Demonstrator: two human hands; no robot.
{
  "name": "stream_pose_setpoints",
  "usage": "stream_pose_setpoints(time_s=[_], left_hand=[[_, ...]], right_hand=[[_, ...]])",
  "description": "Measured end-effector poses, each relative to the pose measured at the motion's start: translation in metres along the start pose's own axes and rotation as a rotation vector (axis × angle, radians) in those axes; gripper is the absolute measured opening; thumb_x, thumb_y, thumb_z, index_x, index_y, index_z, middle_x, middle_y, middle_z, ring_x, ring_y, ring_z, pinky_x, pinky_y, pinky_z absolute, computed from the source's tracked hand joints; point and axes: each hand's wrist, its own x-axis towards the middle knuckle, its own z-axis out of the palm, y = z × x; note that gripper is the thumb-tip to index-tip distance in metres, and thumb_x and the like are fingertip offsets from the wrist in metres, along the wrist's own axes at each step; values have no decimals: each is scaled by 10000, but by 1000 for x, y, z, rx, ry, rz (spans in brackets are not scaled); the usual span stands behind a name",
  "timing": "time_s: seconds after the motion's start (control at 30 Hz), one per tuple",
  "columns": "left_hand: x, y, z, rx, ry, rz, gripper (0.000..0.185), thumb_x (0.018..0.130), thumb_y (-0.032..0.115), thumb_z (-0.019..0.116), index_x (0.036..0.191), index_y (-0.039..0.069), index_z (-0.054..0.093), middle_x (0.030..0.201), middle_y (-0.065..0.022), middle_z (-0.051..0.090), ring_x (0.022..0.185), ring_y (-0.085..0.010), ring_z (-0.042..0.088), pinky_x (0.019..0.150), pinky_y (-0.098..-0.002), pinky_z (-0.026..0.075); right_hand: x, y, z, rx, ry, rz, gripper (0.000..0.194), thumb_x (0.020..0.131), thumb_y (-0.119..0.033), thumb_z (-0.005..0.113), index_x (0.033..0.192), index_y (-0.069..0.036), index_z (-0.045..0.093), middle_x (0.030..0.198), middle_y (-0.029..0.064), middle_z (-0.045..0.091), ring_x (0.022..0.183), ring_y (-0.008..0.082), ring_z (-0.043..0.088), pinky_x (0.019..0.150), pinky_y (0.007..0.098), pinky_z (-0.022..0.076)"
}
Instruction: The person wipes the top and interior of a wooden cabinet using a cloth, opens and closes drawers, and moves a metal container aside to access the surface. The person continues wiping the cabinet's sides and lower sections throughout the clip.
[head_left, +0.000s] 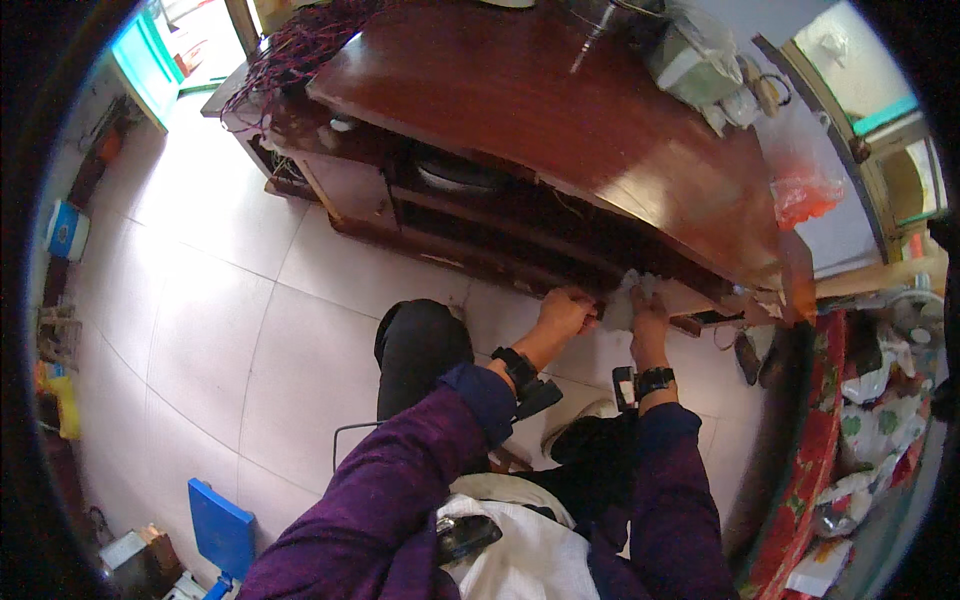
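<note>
A long reddish-brown wooden cabinet (525, 105) with open lower shelves stands before me. My left hand (568, 313) is at its lower front edge, fingers bent; whether something small is between them cannot be made out. Just to the right, my right hand (649, 319) has a crumpled pale grey cloth or wad (621, 306) at its fingertips, near a lower shelf board at the cabinet's right part. The wad lies between the two hands. Each wrist wears a black strap with a small device.
Tangled dark red wires (300, 60) lie on the cabinet's left end. Plastic bags (701, 64) sit at its right end, and a red-tinted bag (806, 191) hangs beside it. Shoes (750, 356) rest on the tiled floor. At lower left is a blue plastic piece (221, 525).
</note>
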Motion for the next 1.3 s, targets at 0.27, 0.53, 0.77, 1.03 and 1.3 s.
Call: stream_pose_setpoints(time_s=[0.27,0.53,0.77,1.03,1.3], left_hand=[[-21,43,-48,-147,137,156,156,920,54,591,1015,-24,687,869,-125,724,679,-221,687,575,-335,542],[-15,38,-47,-129,157,136,165,957,68,567,1054,-10,675,909,-137,735,706,-211,689,599,-355,567],[-6,-4,-109,12,229,21,156,982,162,611,1042,38,683,834,-100,705,669,-219,675,607,-360,563],[18,-37,-160,609,-136,315,227,982,157,643,1190,70,665,1166,-127,689,1012,-282,694,804,-410,597],[134,-109,-201,-61,340,-350,354,1058,329,547,1318,90,574,1210,-119,652,892,-291,700,716,-485,577]], right_hand=[[-12,-62,73,-105,-292,128,547,950,-286,698,1439,-93,549,1348,125,606,1159,246,586,933,382,505],[1,-22,45,-174,-221,183,568,988,-289,638,1519,-148,492,1483,118,520,1305,267,523,1024,372,483],[8,-3,56,364,-142,368,662,905,-349,722,1475,-90,509,1331,131,628,1148,273,624,913,392,545],[-1,-24,55,342,-268,291,643,910,-307,734,1445,-21,523,1330,134,635,1135,263,629,956,368,527],[-23,-40,32,291,-104,248,536,913,-212,740,1380,0,585,1334,144,632,1123,280,614,946,377,501]])
